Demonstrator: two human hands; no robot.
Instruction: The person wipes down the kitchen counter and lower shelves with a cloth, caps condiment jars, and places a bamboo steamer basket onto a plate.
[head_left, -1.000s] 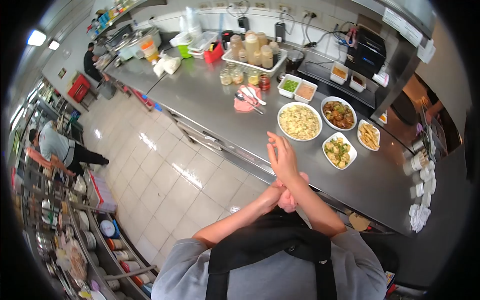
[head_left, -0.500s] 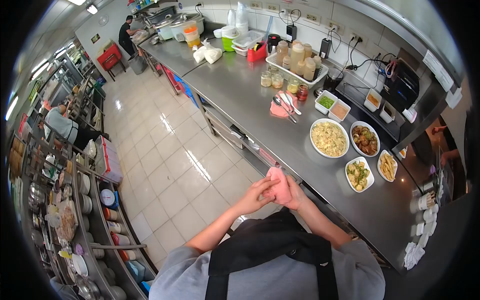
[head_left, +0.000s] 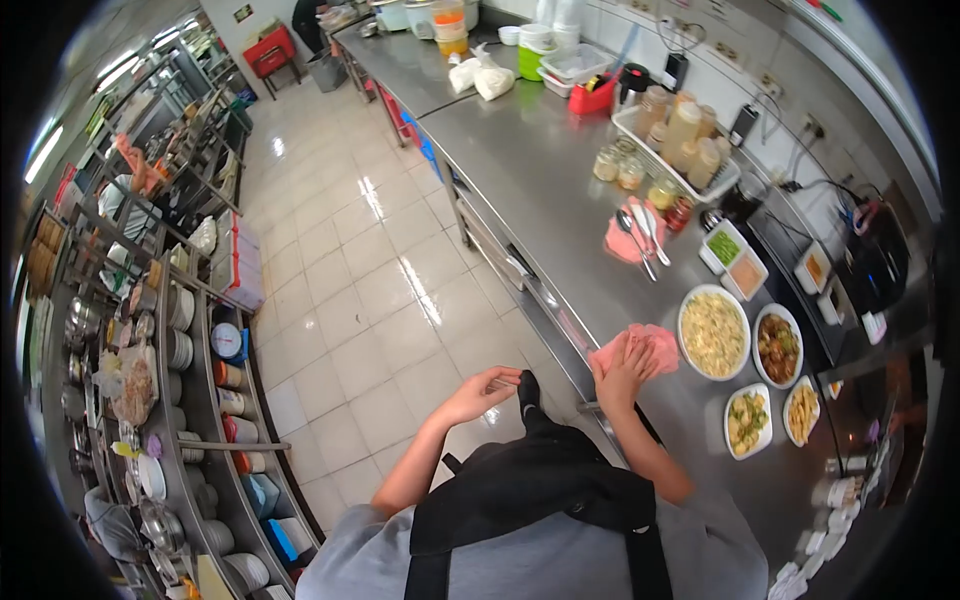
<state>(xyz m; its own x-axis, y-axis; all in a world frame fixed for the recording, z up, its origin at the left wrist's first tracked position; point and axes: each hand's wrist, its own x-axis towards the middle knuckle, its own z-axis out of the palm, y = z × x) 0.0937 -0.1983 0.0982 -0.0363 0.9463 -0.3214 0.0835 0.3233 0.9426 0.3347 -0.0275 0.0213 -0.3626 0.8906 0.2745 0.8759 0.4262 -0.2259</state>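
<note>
On counter [head_left: 550,190]: two cloths [head_left: 660,352], right hand [head_left: 622,374] atop one.

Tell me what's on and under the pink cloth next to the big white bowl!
The right hand is on top of the pink cloth. Metal counter shows around it, but whatever is directly underneath is covered and can't be seen.

The right hand [head_left: 620,374] lies on a pink cloth [head_left: 658,350] on the shiny worktop [head_left: 540,175], its fingers [head_left: 632,350] stretched out. A big white bowl [head_left: 715,378] of food is just beside the cloth, with three smaller dishes [head_left: 766,425] near it. The left hand [head_left: 482,393] is up in the air. Spoons [head_left: 625,219] rest on another pink cloth [head_left: 614,241].
</note>
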